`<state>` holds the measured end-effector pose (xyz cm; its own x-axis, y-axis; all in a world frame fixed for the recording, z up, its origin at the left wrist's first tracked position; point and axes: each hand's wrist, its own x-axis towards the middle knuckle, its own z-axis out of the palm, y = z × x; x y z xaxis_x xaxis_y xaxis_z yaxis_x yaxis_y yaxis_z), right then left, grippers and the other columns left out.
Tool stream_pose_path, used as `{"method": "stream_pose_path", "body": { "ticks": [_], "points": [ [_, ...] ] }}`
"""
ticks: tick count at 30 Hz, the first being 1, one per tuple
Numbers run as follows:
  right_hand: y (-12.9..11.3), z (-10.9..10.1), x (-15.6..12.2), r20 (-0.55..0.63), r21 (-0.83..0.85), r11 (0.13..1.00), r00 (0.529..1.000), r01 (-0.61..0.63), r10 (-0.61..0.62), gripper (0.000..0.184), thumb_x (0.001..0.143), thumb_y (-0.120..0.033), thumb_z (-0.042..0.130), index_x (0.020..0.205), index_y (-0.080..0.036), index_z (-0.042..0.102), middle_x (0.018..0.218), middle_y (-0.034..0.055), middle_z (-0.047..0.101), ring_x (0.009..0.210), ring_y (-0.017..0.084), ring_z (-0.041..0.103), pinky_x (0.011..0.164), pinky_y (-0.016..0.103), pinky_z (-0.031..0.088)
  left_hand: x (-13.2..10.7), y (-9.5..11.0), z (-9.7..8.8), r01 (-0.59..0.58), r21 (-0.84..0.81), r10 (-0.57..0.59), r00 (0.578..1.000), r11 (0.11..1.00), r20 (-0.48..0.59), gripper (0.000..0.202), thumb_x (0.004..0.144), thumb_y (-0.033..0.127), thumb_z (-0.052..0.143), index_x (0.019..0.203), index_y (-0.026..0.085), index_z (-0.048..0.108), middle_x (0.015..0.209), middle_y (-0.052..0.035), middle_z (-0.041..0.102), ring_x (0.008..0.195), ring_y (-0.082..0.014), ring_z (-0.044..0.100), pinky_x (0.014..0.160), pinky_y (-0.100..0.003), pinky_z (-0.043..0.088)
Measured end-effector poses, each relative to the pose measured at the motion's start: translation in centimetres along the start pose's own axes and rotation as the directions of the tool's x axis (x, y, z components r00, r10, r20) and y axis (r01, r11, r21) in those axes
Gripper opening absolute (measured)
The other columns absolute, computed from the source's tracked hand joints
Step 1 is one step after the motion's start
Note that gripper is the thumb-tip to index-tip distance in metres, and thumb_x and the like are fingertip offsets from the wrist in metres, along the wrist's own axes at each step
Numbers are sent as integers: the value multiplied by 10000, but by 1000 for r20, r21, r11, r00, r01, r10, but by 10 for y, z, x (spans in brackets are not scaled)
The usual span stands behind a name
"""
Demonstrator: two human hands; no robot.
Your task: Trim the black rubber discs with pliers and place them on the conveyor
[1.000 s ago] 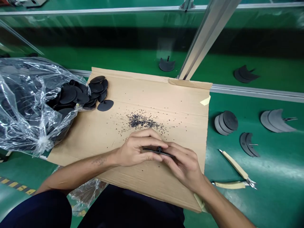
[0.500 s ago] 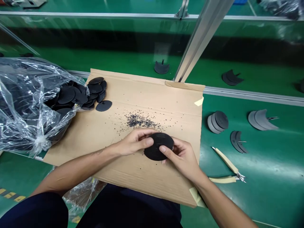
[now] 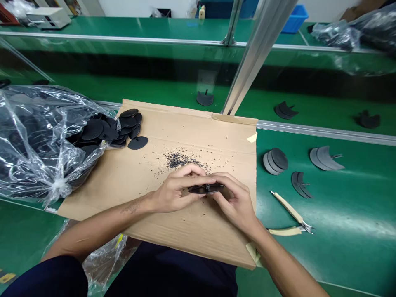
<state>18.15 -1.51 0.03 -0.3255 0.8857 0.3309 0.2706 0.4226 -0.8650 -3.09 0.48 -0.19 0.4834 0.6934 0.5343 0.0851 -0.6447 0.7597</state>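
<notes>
Between both hands, over the cardboard sheet (image 3: 173,227), a black round disc (image 3: 201,189) is held nearly edge-on, a small stem showing on its face. My left hand (image 3: 176,187) grips its left side with fingers above and thumb below. On the right side, my right hand (image 3: 233,196) has it between thumb and bent fingers. Just beyond the hands lies a scatter of tiny black bits (image 3: 179,159). Farther left, a pile of similar black discs (image 3: 105,128) spills from a clear plastic bag (image 3: 37,144), with one disc (image 3: 138,142) lying slightly apart.
Cream-handled cutting pliers (image 3: 291,212) lie spread on the green bench at right. Near them are a stack of round pieces (image 3: 275,161) and several curved dark pieces (image 3: 326,158). A metal post (image 3: 247,70) rises behind the cardboard. A blue bin (image 3: 295,18) sits on the upper shelf.
The disc has been tilted from showing its broad face to nearly edge-on, and its stem now shows. Both hands have turned with it. The camera view has tipped up slightly.
</notes>
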Motion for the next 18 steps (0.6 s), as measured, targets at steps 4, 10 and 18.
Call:
{"method": "stream_pose_path", "body": {
  "ticks": [4,10,18],
  "points": [
    [4,4,2,48,-21,999,998,49,-48,205,993,-204,574,1159,-224,691,1084,98,725,996,230,697,851,397,603,-1,-3,1,-28,47,28,1000,998,-9,398,957,193,647,1348,267,630,1015,-63,613,945,-167,609,786,-308,562],
    [-4,-29,-7,111,-335,937,992,96,-62,249,1008,-223,567,1250,-208,624,1179,126,684,1090,254,660,916,420,580,-5,0,-1,-13,123,14,1000,992,-15,317,955,209,649,1271,222,662,1029,-74,643,949,-177,628,790,-310,562],
    [-19,-123,-86,-30,-893,387,890,-229,456,215,987,-175,498,1143,-190,646,1050,105,682,916,252,656,644,328,518,-11,-5,-3,21,123,-16,999,992,-38,330,912,129,685,1221,244,693,1026,-51,656,910,-162,633,759,-275,549]
  ]
}}
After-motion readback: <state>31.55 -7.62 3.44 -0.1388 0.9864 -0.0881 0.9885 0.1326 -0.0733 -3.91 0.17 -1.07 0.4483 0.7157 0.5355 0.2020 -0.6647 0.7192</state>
